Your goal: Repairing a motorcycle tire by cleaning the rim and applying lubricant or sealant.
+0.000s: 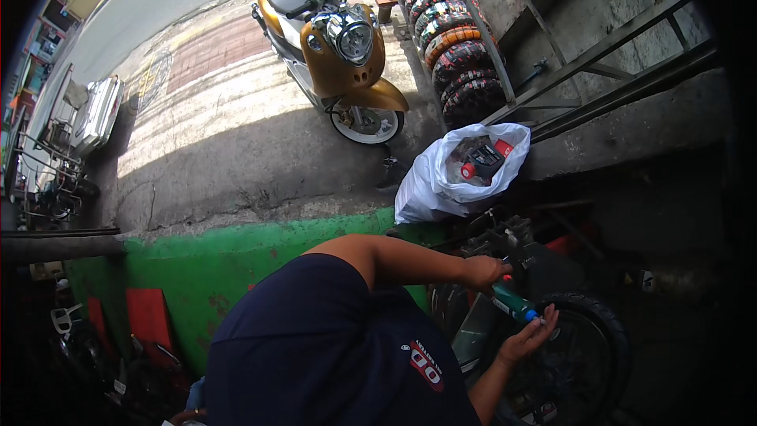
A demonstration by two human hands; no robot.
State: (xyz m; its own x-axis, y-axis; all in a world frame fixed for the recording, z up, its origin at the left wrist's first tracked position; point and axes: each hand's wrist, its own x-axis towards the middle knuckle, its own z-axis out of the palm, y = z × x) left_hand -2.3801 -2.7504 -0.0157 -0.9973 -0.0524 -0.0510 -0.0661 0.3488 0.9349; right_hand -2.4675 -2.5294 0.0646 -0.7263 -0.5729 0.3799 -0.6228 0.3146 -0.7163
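Note:
My left hand is closed round the upper end of a green cylindrical tool with a blue tip. The tool slants down to the right over the dark parts of a motorcycle. My right hand is held under the blue tip with its fingers spread, the palm touching or nearly touching it. Both hands are just above a black front tyre. My dark blue shirt fills the lower middle of the view.
A white plastic bag holding bottles with red caps stands behind the motorcycle. A gold scooter is parked on the pavement, beside a rack of stacked tyres. A green-painted kerb runs across the left. Metal clutter sits at the far left.

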